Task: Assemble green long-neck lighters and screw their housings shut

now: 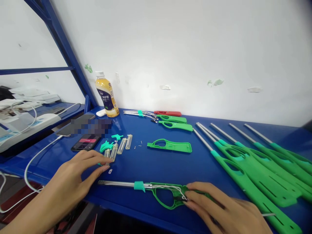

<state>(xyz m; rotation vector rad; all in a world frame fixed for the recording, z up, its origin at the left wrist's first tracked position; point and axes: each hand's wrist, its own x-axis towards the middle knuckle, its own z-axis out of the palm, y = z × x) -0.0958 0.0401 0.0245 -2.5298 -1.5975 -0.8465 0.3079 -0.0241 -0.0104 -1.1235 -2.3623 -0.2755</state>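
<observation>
My left hand [85, 167] pinches one of the clear fuel tanks [107, 152] between thumb and fingertips. Other clear tanks [122, 146] stand in a row beside it, with teal triggers [106, 146] behind. A tiny white clip [110, 171] lies by my thumb. At the table's front edge is an opened gas lighter: a metal tube [117, 183] with a teal collar [139, 186], joined to a green half shell [168, 203] with white wires in it. My right hand [214, 204] closes over the shell's handle end, its fingertips at a black part on the wires.
A loose green half shell [170, 146] and small metal pins [139, 145] lie mid-table. Several green lighters [258, 169] fill the right. More shells [175, 126] and tubes sit at the back. A drink bottle [107, 97], phones [85, 141] and a white cable [36, 156] are left.
</observation>
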